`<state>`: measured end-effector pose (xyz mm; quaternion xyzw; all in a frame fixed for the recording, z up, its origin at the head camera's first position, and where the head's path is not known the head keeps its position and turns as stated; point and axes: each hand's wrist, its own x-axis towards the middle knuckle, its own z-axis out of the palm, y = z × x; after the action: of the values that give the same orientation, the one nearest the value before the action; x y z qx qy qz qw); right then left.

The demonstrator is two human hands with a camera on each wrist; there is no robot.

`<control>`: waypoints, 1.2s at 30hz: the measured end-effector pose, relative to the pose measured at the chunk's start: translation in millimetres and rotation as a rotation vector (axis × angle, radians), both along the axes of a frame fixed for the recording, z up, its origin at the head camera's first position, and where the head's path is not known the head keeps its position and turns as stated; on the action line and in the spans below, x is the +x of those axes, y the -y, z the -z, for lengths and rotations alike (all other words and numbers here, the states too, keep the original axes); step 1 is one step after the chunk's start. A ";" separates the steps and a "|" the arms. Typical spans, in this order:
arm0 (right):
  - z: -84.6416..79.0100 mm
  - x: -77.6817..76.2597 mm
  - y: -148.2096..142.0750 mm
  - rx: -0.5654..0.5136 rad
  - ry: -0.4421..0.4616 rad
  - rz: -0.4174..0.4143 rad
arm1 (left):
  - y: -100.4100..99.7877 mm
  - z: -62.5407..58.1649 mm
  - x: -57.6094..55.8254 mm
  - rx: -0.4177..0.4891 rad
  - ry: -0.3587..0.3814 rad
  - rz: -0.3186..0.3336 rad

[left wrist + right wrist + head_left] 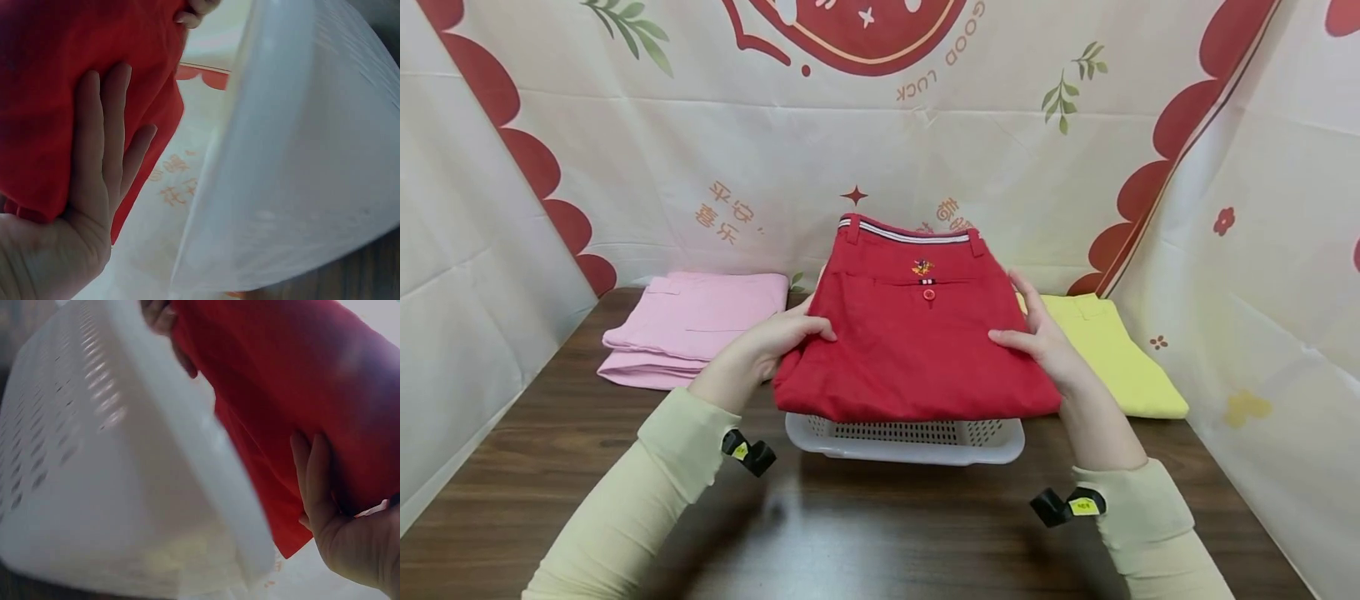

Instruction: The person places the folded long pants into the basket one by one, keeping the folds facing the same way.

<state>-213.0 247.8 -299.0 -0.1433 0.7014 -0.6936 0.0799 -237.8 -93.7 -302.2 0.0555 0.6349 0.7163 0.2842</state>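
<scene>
Folded red trousers (917, 358), with a striped waistband, a small embroidered emblem and a buttoned back pocket, are held up over a white perforated plastic basket (917, 454). My left hand (775, 337) grips their left side, thumb on top. The right hand (1051, 346) grips the opposite side in the same way. In the left wrist view, fingers of the left hand (87, 200) lie under the red cloth (37, 112). The right wrist view has the right hand (337, 531) supporting the cloth (269, 394) from below, beside the basket wall (175, 487). The basket's far part is hidden by the trousers.
Folded pink trousers (715, 308) lie on the dark wooden table (850, 533) to the left. Folded yellow trousers (1097, 350) lie to the right, partly behind the right hand. A printed cloth backdrop (850, 142) rises behind and along both sides.
</scene>
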 end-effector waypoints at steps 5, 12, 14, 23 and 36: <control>13.4 -8.0 0.1 0.133 0.005 0.020 | -4.0 11.4 -2.8 -0.059 0.020 -0.013; 30.2 -11.3 2.0 0.178 -0.012 0.043 | -7.8 24.7 1.1 -0.070 -0.001 -0.041; 31.9 -11.8 3.2 0.179 -0.022 0.048 | -7.7 25.4 2.0 -0.069 -0.008 -0.049; 30.3 -15.9 7.3 0.210 -0.048 0.046 | -5.8 25.3 8.2 -0.100 -0.033 -0.085; 26.5 -25.4 9.2 0.283 -0.056 0.043 | -6.0 12.1 11.3 -0.130 0.030 -0.112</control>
<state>-238.4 238.6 -325.6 -0.1347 0.7970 -0.5852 0.0649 -226.5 -87.7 -314.2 -0.0094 0.6779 0.6890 0.2563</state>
